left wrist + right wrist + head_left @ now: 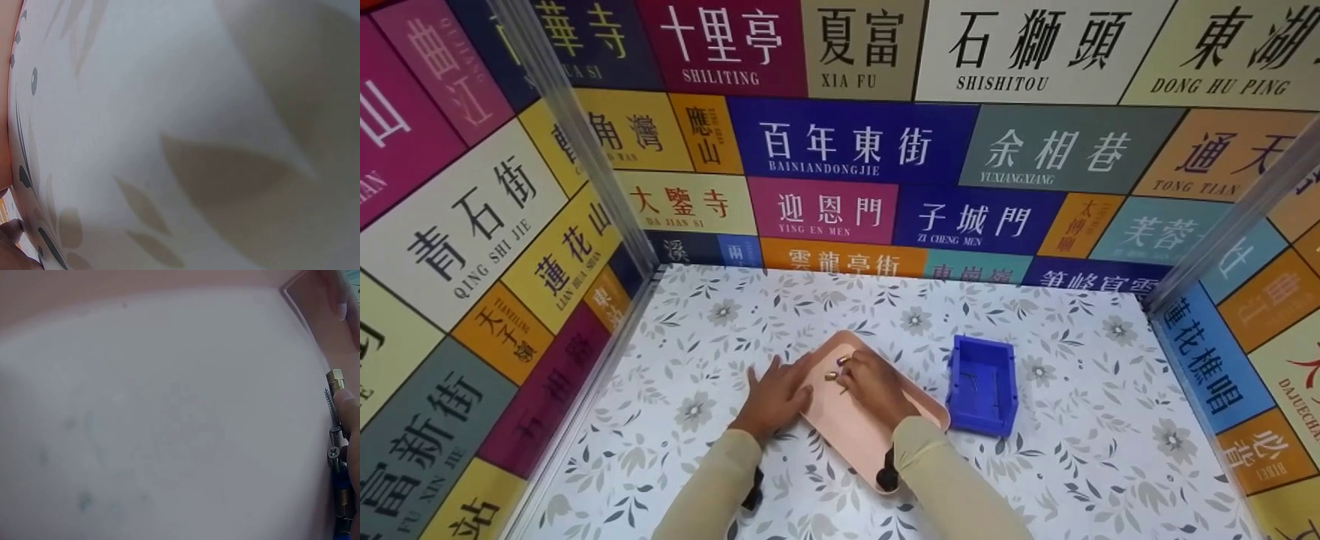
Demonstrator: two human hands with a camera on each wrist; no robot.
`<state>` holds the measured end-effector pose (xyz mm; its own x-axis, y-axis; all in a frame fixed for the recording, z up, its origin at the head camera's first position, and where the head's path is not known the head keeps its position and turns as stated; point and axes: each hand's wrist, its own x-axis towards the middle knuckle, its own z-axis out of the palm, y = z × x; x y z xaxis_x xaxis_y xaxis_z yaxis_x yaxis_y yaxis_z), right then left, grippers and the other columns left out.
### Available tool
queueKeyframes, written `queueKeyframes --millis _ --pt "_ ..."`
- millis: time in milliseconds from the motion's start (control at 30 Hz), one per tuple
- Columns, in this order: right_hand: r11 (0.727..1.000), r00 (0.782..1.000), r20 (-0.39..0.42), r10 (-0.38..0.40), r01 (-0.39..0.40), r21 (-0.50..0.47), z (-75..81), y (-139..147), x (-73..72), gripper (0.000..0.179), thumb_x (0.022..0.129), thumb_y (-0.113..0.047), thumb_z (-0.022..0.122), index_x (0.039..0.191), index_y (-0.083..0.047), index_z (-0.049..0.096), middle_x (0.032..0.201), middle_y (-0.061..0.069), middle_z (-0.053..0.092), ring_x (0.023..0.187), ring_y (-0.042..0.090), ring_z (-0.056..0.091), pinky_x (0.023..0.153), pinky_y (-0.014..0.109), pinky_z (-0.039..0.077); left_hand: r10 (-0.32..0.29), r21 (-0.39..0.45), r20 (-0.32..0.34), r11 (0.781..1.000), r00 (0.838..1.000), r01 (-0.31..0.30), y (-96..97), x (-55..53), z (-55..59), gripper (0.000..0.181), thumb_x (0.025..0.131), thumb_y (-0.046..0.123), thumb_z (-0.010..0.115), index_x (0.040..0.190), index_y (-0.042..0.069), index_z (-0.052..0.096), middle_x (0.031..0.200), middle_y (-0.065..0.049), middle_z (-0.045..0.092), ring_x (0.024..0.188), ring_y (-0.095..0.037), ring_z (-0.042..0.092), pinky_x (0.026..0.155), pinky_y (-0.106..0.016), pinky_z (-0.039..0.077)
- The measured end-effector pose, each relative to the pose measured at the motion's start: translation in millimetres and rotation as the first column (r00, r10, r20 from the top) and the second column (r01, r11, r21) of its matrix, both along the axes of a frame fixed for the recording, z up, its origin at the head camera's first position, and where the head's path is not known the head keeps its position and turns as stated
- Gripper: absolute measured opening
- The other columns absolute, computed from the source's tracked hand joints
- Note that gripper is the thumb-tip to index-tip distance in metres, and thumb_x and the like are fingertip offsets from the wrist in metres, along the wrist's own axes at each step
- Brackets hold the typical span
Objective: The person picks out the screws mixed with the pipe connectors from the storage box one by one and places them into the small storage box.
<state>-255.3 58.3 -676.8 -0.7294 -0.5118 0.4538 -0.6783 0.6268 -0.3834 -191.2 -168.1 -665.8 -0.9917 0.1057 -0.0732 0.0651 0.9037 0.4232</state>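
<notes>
A pink tray (840, 435) lies slantwise on the table. My left hand (775, 394) rests at its left rim with fingers spread. The right hand (876, 384) reaches into the tray, fingers bent down among small metal pieces. Two brass fittings (831, 376) show beside its fingertips in the head view. In the right wrist view, a fingertip touches a hexagonal brass fitting (336, 377), with a threaded screw (330, 405) and more hardware, some with blue rings, close by. I cannot tell whether the right fingers pinch a piece. The left wrist view mostly shows patterned table.
A blue bin (960, 409) stands right of the tray with a few thin metal pieces (971, 379) inside. The table (1080, 465) has a floral leaf pattern. Panels (847, 139) printed with large characters rise at the back and sides, with transparent corner posts (585, 135).
</notes>
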Motion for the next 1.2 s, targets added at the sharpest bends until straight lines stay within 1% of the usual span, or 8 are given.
queueKeyframes --millis 200,333,400,500,567,600,767,1200 --pt "1.000 0.996 0.091 -0.015 0.015 0.003 7.2 -0.1 3.0 0.010 0.092 -0.020 0.077 0.085 -0.013 0.075 0.090 -0.002 0.065 0.088 0.016 0.063 0.084 0.031 0.055 -0.003 0.012 0.013 1.000 1.000 0.003 -0.5 0.9 2.0 0.064 0.102 0.058 0.038 0.161 0.047 0.018 0.163 0.007 0.040 0.159 -0.036 0.016 0.122 -0.071 -0.003" --pt "0.999 0.984 0.176 -0.033 0.032 0.013 15.4 2.1 5.8 0.008 0.096 -0.020 0.072 0.091 -0.013 0.075 0.096 -0.003 0.066 0.092 0.013 0.063 0.085 0.029 0.056 -0.007 -0.005 0.007 1.000 1.000 0.007 0.0 1.7 2.0 0.063 0.102 0.058 0.036 0.161 0.047 0.017 0.164 0.009 0.039 0.159 -0.036 0.017 0.122 -0.071 -0.001" --pt "0.999 0.968 0.247 -0.043 0.043 0.005 20.0 3.7 6.8 0.008 0.098 -0.021 0.070 0.095 -0.015 0.074 0.099 -0.004 0.065 0.092 0.011 0.063 0.083 0.028 0.056 -0.009 -0.007 0.007 1.000 1.000 0.009 0.0 1.8 2.3 0.064 0.102 0.058 0.036 0.161 0.047 0.016 0.164 0.009 0.039 0.159 -0.035 0.017 0.122 -0.071 -0.001" --pt "0.998 0.932 0.361 -0.042 0.055 -0.028 25.7 6.3 7.7 0.009 0.101 -0.024 0.066 0.099 -0.019 0.074 0.101 -0.007 0.062 0.089 0.008 0.061 0.078 0.026 0.055 -0.011 -0.001 0.012 1.000 1.000 0.011 0.0 1.9 2.4 0.064 0.102 0.058 0.036 0.162 0.047 0.015 0.165 0.009 0.038 0.159 -0.035 0.015 0.122 -0.071 -0.002" --pt "0.997 0.914 0.404 -0.032 0.057 -0.050 28.1 7.8 7.9 0.010 0.101 -0.026 0.065 0.101 -0.020 0.073 0.100 -0.008 0.061 0.086 0.007 0.060 0.074 0.024 0.054 -0.014 0.004 0.007 1.000 1.000 0.014 -0.2 2.0 2.5 0.064 0.102 0.057 0.037 0.162 0.047 0.016 0.165 0.008 0.038 0.159 -0.035 0.015 0.122 -0.072 -0.002" --pt "0.997 0.911 0.411 -0.025 0.054 -0.058 29.0 8.5 7.9 0.011 0.102 -0.026 0.064 0.102 -0.019 0.073 0.099 -0.008 0.060 0.084 0.007 0.059 0.072 0.023 0.053 -0.016 0.000 0.000 1.000 1.000 0.016 -0.2 1.9 2.3 0.064 0.102 0.057 0.037 0.162 0.046 0.016 0.164 0.007 0.039 0.159 -0.035 0.016 0.122 -0.072 -0.001" --pt "0.997 0.936 0.352 -0.005 0.033 -0.073 30.2 10.0 7.6 0.013 0.101 -0.023 0.065 0.104 -0.014 0.074 0.096 -0.005 0.061 0.079 0.007 0.059 0.070 0.022 0.053 -0.026 -0.004 -0.041 1.000 0.999 0.026 -0.8 1.4 -0.2 0.063 0.102 0.056 0.038 0.162 0.044 0.020 0.161 0.005 0.044 0.157 -0.037 0.021 0.121 -0.074 0.004" --pt "0.989 0.913 0.408 0.015 0.046 -0.138 33.4 9.9 8.3 0.013 0.100 -0.023 0.066 0.100 -0.012 0.072 0.095 -0.004 0.063 0.070 0.006 0.060 0.057 0.022 0.053 -0.029 -0.022 -0.030 0.999 0.999 0.029 -1.1 -0.1 -1.0 0.063 0.103 0.056 0.035 0.163 0.043 0.018 0.161 0.003 0.044 0.157 -0.037 0.020 0.121 -0.074 0.003"
